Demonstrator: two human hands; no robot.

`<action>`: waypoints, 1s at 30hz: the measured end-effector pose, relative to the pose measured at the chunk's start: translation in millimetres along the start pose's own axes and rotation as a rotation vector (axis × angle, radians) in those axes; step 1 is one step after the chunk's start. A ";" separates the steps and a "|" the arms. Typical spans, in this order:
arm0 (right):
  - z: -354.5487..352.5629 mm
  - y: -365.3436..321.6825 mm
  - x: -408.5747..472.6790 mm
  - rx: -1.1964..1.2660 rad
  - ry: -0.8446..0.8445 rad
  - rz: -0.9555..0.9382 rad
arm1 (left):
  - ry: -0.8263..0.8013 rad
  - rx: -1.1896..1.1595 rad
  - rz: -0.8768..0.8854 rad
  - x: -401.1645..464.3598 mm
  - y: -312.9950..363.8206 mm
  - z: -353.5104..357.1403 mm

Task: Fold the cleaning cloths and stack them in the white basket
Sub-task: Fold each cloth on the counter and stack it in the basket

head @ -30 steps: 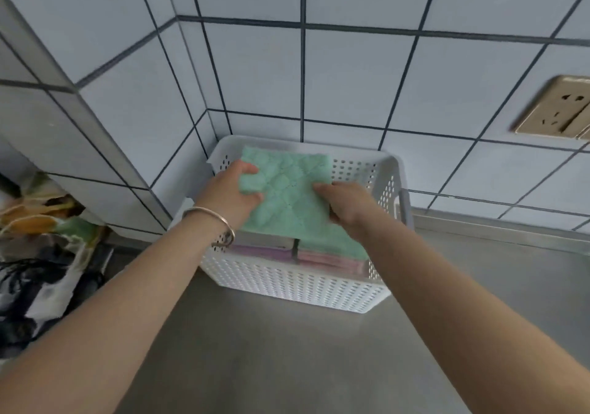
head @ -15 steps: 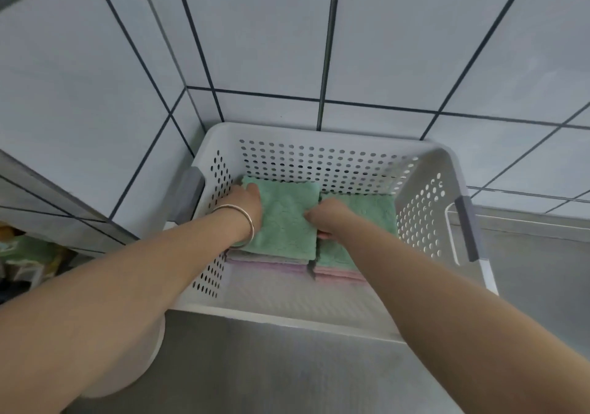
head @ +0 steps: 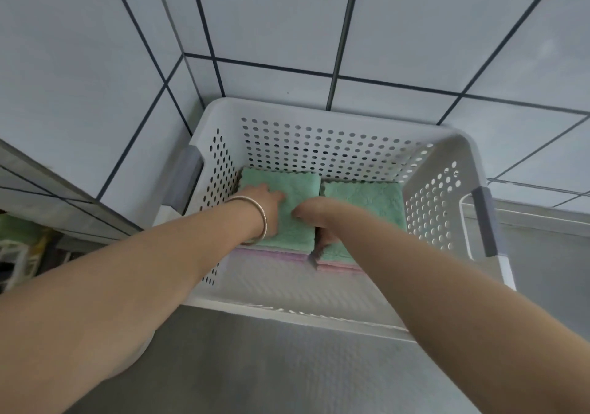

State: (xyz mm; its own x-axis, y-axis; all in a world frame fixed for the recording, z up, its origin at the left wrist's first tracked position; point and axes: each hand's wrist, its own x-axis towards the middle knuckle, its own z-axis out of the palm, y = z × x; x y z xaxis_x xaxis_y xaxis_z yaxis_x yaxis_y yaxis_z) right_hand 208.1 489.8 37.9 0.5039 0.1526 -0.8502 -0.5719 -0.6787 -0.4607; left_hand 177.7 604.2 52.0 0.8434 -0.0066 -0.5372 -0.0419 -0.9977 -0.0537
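Fingers of the left hand [head: 269, 201] lay flat and relaxed on the top green cloth [head: 287, 219], pressing rather than gripping it, apparently to settle the fold square on its pile. The right hand [head: 314, 214] reached in from five o'clock, its fingers curled down into the gap between the two piles; whether they pinched the cloth's edge could not be told. A silver bangle [head: 260, 219] circled the left wrist. The pressed cloth topped the left stack [head: 271, 252] of pink and lilac layers, with a second green-topped stack [head: 370, 201] just beside it at three o'clock, both against the far wall of the white basket [head: 319, 145]. The basket sat pushed into the tiled corner [head: 198, 72] at twelve o'clock on a grey counter [head: 287, 365], likely to keep it steady while stacking.
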 end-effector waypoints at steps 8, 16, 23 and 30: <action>2.3 -2.0 -4.0 0.396 -0.018 -0.034 | -0.023 0.001 0.048 -3.3 4.0 -4.6; -61.4 7.4 -33.5 -0.229 0.466 -0.156 | 0.004 0.040 0.099 -7.3 10.1 -11.2; -82.0 50.8 -33.5 -0.775 0.441 0.148 | -0.089 0.044 0.089 -1.7 48.8 18.2; -73.2 58.0 -22.0 -0.217 0.268 0.230 | -0.156 0.113 0.160 -5.4 40.3 13.9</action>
State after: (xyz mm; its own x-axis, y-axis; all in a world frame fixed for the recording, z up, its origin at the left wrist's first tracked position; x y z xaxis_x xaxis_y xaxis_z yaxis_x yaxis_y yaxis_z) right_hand 211.2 394.6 48.5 0.5457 -0.1935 -0.8153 -0.5537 -0.8136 -0.1774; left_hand 164.0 565.0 41.1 0.7287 -0.1441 -0.6695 -0.2351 -0.9708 -0.0469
